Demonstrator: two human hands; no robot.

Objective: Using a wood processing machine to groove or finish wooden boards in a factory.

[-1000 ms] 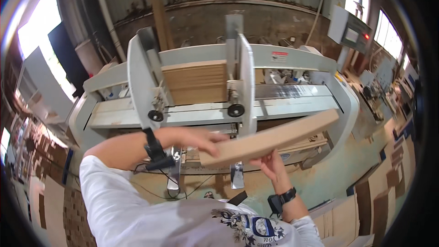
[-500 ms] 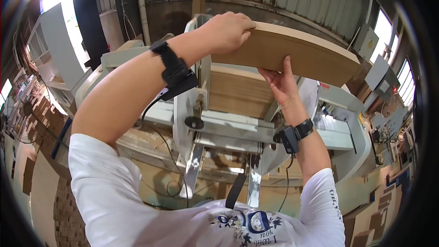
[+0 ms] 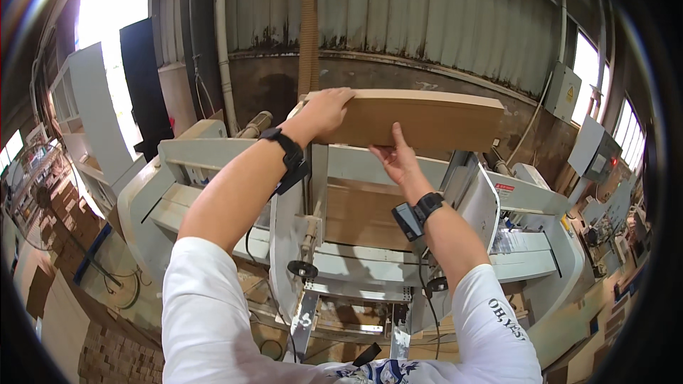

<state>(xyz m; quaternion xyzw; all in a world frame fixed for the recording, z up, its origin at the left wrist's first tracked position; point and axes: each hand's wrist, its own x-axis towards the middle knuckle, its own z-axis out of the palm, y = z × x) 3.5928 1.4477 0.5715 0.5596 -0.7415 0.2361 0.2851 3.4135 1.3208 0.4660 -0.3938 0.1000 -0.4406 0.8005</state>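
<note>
A long brown wooden board with a paler top edge is held up on its edge above a grey-white machine. My left hand is closed over its upper left end. Lower down, my right hand grips the bottom edge, its thumb lying on the near face and its fingers partly hidden underneath. Beneath the hands, more brown boards sit between the machine's two upright side plates. Both wrists carry black straps with small devices and cables.
Two metal rails run from the machine toward my body. A black round knob sits at its left plate. Behind rises a ribbed hose before the wall. A control box stands at right, stacked wood blocks at lower left.
The board, with both hands still on it, has moved left and lower in the view and become more level. My view has tilted up, showing more wall.
</note>
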